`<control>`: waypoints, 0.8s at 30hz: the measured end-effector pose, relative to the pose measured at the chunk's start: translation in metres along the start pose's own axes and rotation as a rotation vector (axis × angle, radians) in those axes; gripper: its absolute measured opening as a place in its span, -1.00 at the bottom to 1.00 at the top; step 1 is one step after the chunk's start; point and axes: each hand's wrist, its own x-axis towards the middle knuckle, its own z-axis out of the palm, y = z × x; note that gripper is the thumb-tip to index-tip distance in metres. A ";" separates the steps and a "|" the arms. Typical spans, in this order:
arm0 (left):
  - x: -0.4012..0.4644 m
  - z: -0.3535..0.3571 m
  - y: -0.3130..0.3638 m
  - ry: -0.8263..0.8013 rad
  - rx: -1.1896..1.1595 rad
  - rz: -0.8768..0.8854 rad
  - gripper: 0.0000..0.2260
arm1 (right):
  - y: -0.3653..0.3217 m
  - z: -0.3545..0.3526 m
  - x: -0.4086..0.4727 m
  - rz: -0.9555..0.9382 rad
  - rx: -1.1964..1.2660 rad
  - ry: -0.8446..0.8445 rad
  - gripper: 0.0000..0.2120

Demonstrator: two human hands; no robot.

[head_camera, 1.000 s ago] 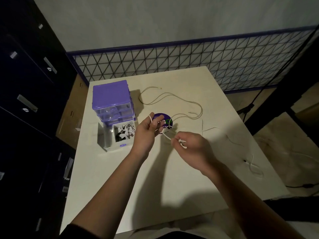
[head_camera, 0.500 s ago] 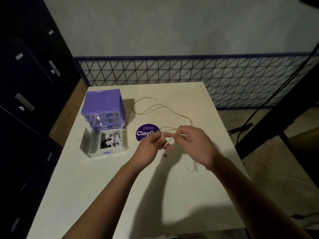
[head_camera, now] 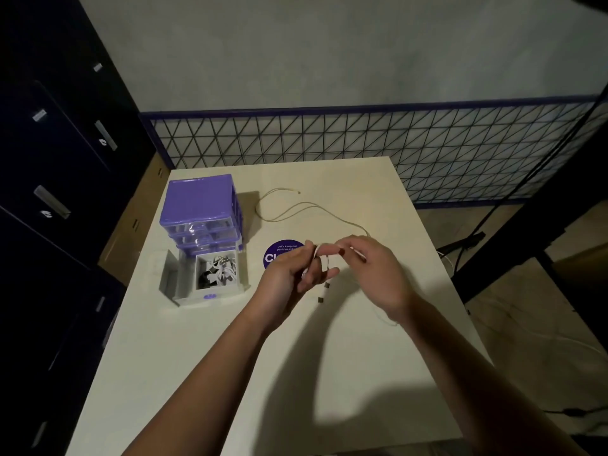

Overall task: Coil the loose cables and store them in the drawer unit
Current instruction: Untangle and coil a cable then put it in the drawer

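A thin white cable (head_camera: 324,262) is looped round the fingers of my left hand (head_camera: 292,274), which holds the small coil above the table's middle. Its plug end (head_camera: 320,299) hangs just below the coil. My right hand (head_camera: 375,271) pinches the same cable right beside the coil. A loose beige cable (head_camera: 296,209) lies in curves farther back on the table. The purple drawer unit (head_camera: 204,209) stands at the left, its bottom drawer (head_camera: 210,281) pulled out and holding coiled cables.
The white table (head_camera: 230,373) ends near a wire grid fence (head_camera: 394,143) at the back. A round purple sticker (head_camera: 279,253) lies under my left hand. Dark cabinets (head_camera: 49,192) stand at the left. Black stand legs and floor cables sit at the right.
My hands have come together, and more of the white cable is wound round my left fingers. The trailing cable at the right has been pulled in. The camera has tilted upward.
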 end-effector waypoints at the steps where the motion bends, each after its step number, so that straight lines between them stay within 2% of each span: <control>1: 0.001 0.000 0.003 0.011 -0.043 0.000 -0.60 | 0.000 0.005 -0.002 -0.005 -0.015 0.017 -0.78; 4: 0.005 -0.003 0.009 0.030 -0.153 0.004 -0.68 | -0.004 0.019 -0.008 -0.039 -0.045 0.070 -0.77; 8: 0.017 -0.016 0.015 0.104 -0.223 0.046 -0.72 | -0.012 0.035 -0.015 -0.033 -0.233 -0.025 -0.72; 11: 0.023 -0.022 0.017 0.148 -0.181 0.062 -0.74 | -0.018 0.044 -0.018 -0.034 -0.357 -0.067 -0.69; 13: 0.026 -0.027 0.014 0.171 -0.086 0.087 -0.75 | -0.021 0.048 -0.019 -0.052 -0.456 -0.090 -0.68; 17: 0.032 -0.040 0.004 0.180 0.262 0.150 -0.80 | -0.030 0.042 -0.020 -0.035 -0.526 -0.066 -0.66; 21: 0.036 -0.049 -0.002 0.093 0.610 0.162 -0.80 | -0.046 0.018 -0.018 0.038 -0.405 0.018 -0.62; 24: 0.038 -0.046 -0.001 -0.025 0.673 0.133 -0.78 | -0.051 0.000 -0.008 0.068 -0.249 0.083 -0.62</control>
